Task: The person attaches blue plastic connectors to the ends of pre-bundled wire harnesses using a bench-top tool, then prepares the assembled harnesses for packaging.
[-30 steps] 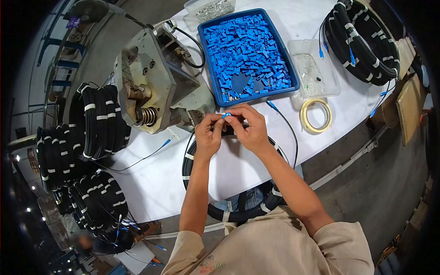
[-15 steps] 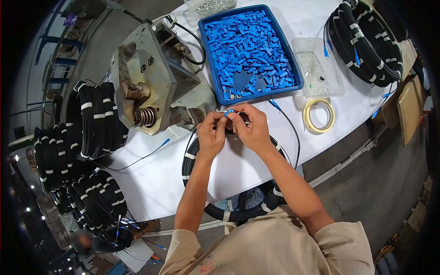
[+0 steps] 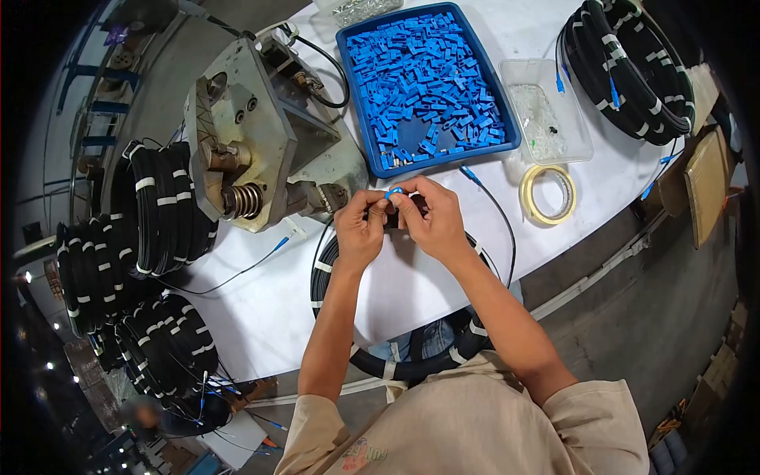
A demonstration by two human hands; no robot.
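Note:
Both hands meet just below the blue tray (image 3: 441, 165), pinching a small blue piece (image 3: 393, 192) between their fingertips. My left hand (image 3: 360, 229) has its thumb and forefinger closed on the piece's left side. From the right, my right hand (image 3: 431, 222) grips the same piece, its other fingers curled. The piece is mostly covered by fingers. Beneath the hands a black cable coil (image 3: 412, 370) with white bands hangs over the table's near edge. Many small blue parts (image 3: 423, 75) fill the tray.
A metal press (image 3: 277, 142) stands left of the hands. Banded black coils (image 3: 162, 206) are stacked at the far left, another coil (image 3: 625, 71) lies top right. A clear box (image 3: 546, 111), a tape roll (image 3: 548, 195) and a loose cable with a blue connector (image 3: 473, 176) lie right.
The view has shifted slightly, so the tray and press appear a little higher and further left. Both hands keep nearly the same pose, still pinching the blue piece.

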